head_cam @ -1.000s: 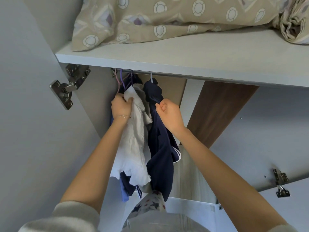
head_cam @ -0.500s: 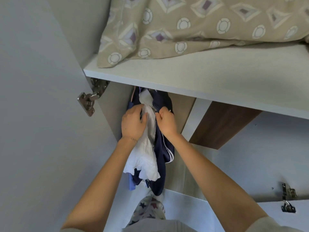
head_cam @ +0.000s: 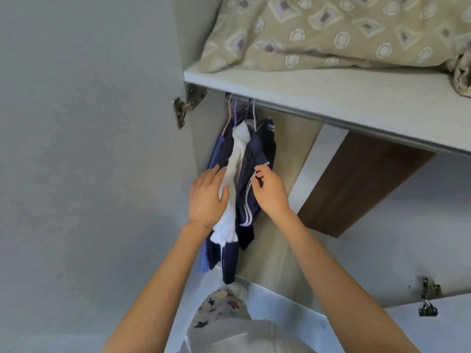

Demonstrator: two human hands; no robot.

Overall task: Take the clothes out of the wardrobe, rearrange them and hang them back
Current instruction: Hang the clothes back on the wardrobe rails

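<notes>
Clothes [head_cam: 230, 261] are back on hangers [head_cam: 238, 108]; my hands have slid lower, left hand [head_cam: 206, 197] flat against the white garment [head_cam: 235, 161], right hand [head_cam: 271, 191] pinching the navy jacket [head_cam: 260, 149]: probably only tidying remains

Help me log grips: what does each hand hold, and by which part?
Right hand pinches the navy garment at its white-piped edge, midway down. Left hand holds nothing; it lies flat against the white garment.

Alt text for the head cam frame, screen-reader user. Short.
Two bare hands reach up into an open wardrobe: the left hand rests flat on a white garment, the right hand pinches the edge of a white-striped navy garment. Both garments hang from a rail under a shelf holding patterned bedding.
</notes>
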